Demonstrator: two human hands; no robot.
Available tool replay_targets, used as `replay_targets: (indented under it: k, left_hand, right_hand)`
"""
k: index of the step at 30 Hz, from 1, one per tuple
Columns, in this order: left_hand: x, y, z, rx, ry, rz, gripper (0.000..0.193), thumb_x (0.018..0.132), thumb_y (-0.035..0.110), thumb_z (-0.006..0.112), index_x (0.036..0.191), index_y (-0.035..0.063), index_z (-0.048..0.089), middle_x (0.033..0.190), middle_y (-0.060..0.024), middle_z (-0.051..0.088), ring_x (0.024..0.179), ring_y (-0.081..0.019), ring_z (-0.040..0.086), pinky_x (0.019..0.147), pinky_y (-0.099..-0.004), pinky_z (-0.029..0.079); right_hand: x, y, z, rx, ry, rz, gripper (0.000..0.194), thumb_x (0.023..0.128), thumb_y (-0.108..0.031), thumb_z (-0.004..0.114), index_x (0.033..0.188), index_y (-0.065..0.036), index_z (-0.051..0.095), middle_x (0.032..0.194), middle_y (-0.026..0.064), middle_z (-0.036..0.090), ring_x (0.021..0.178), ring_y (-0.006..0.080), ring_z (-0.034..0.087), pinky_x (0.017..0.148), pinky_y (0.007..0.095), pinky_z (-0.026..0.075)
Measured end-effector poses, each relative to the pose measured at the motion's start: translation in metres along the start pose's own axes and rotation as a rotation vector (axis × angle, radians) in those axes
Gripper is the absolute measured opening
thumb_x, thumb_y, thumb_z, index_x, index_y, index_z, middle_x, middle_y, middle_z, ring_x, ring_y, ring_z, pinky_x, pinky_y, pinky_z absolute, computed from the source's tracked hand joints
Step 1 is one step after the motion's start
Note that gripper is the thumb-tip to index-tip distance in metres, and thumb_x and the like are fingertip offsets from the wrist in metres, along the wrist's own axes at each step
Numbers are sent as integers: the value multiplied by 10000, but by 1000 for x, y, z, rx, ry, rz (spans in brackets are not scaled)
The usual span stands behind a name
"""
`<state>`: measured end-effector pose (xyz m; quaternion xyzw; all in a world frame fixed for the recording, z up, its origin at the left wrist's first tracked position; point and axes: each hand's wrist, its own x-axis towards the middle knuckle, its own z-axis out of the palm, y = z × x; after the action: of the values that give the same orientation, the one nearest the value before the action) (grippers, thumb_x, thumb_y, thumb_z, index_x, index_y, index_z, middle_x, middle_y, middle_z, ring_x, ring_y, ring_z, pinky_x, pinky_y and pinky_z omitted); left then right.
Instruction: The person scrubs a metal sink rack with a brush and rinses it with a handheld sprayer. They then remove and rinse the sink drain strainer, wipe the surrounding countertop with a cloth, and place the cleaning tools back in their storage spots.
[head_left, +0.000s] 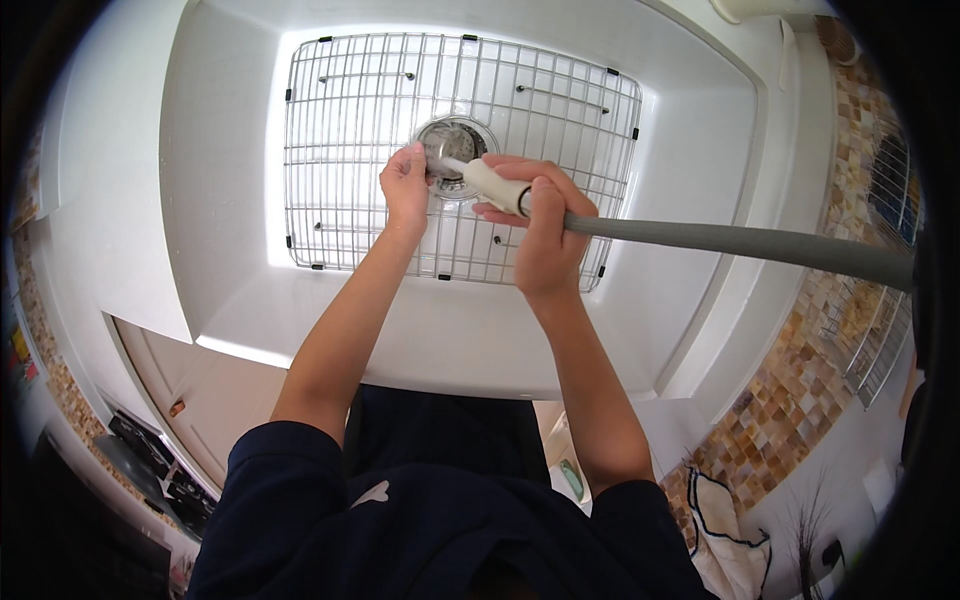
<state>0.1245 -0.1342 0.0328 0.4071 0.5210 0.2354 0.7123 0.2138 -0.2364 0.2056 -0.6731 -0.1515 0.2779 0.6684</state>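
My left hand (405, 184) pinches the edge of a round metal sink strainer (448, 141) over the drain (454, 190). My right hand (553, 240) is wrapped around an off-white pull-out faucet spray head (491, 184). Water leaves its nozzle and runs onto the strainer, blurring part of it. From the spray head a grey hose (735, 244) stretches off to the right. Beneath both hands lies a steel wire sink grid (469, 37) with black rubber clips, its round opening around the drain.
The white sink's (465, 322) walls rise around the grid, with its front edge against my body. Patterned tile (795, 397) borders the right side, where a wire rack (874, 345) and a cloth (724, 517) are seen. A cabinet door (217, 382) is at lower left.
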Motion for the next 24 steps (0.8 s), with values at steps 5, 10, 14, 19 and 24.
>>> replay_targets:
  k: [5, 10, 14, 19, 24]
  left_hand:
    - [-1, -1, 0, 22, 16, -14, 223, 925, 218, 563, 792, 40, 579, 596, 47, 475, 527, -39, 388, 483, -202, 346]
    - [-2, 0, 0, -11, 23, -51, 215, 926, 214, 562, 801, 41, 583, 607, 46, 482, 532, -39, 389, 489, -198, 344]
    - [-1, 2, 0, -60, 2, -138, 213, 927, 215, 559, 807, 43, 597, 645, 34, 526, 546, -44, 403, 501, -200, 357]
    - [0, 2, -2, -109, -13, -196, 222, 929, 228, 553, 814, 48, 615, 678, 21, 566, 565, -49, 427, 517, -199, 370]
    - [-1, 6, -5, -136, -111, -223, 241, 930, 256, 551, 808, 61, 620, 702, 17, 580, 582, -47, 447, 518, -193, 370]
  right_hand:
    - [9, 2, -5, -9, 17, -9, 373, 907, -122, 286, 857, 91, 588, 952, 237, 627, 793, 281, 653, 612, 334, 606]
    - [7, 0, -4, -13, 9, 12, 375, 900, -117, 280, 848, 90, 588, 950, 237, 629, 795, 289, 656, 598, 329, 606]
    - [5, -1, -6, -20, -1, 41, 376, 894, -110, 276, 836, 89, 590, 947, 237, 630, 794, 290, 657, 595, 330, 606]
    - [3, 0, -8, 47, -1, 56, 316, 902, -95, 326, 850, 75, 588, 929, 193, 635, 784, 230, 643, 571, 278, 594]
    - [4, 1, -8, 42, 9, 36, 313, 901, -100, 332, 852, 71, 589, 918, 191, 640, 767, 227, 648, 553, 272, 587]
